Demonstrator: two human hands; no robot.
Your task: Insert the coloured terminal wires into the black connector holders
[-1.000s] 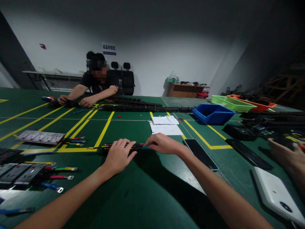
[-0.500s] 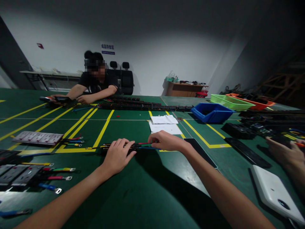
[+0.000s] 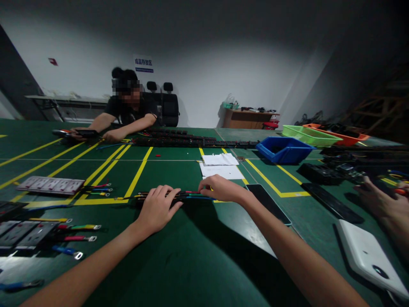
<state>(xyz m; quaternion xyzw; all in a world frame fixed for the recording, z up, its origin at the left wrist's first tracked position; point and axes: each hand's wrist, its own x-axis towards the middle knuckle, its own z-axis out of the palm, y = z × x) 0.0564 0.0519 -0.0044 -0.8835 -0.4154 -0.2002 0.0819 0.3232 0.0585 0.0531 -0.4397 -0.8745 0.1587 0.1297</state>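
My left hand (image 3: 160, 208) lies palm down over a dark, narrow part with coloured wires (image 3: 142, 197), its fingers bent across it and the thumb along the near side. Much of that part is hidden beneath the hand. To its right, my right hand (image 3: 220, 188) has thumb and fingers pinched at the free ends of the red and blue wires (image 3: 193, 195). A small yellow bit shows at these fingertips. Which wire the pinch holds is partly hidden.
Left lie silver socket-like modules (image 3: 51, 185) with lugged wires. Ahead are white papers (image 3: 221, 166), a blue bin (image 3: 284, 150) and a long black wired strip (image 3: 198, 140). A phone (image 3: 268, 204) and white device (image 3: 370, 260) lie right. Co-workers' hands (image 3: 115, 135) work across and at right.
My right fingers have shifted slightly at the wire ends; a green piece by them no longer shows and a yellow bit does. My left hand has stayed put.
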